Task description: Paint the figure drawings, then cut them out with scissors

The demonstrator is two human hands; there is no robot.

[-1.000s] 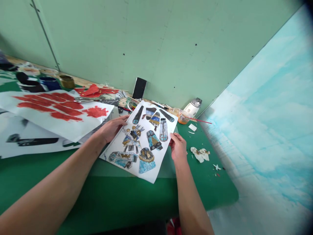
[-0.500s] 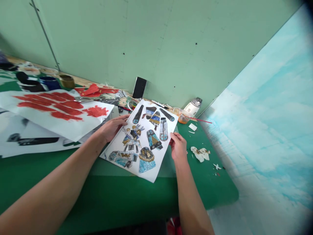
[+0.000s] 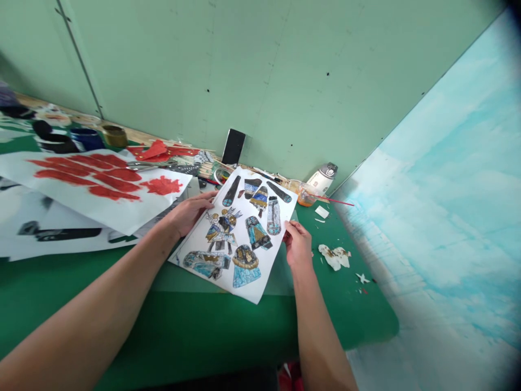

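Observation:
A white sheet of paper (image 3: 240,222) with several painted shapes in blue, black and gold is held tilted above the green table. My left hand (image 3: 191,214) grips its left edge, thumb on top and the other fingers behind it. At the right edge, my right hand (image 3: 298,241) pinches the paper between thumb and fingers. Left of my left hand lies another white sheet with red painted strips (image 3: 109,176), on top of further papers with dark shapes.
Paint jars (image 3: 114,136) stand at the back left. A black phone (image 3: 233,146) leans on the green wall. Back right are a cup of orange liquid (image 3: 306,196), a red stick (image 3: 334,201) and a white bottle-like object (image 3: 323,178). Paper scraps (image 3: 334,257) lie on the green table (image 3: 228,331).
Both hands keep hold of the sheet, in nearly the same pose. The whole view has shifted very slightly; nothing else has visibly moved.

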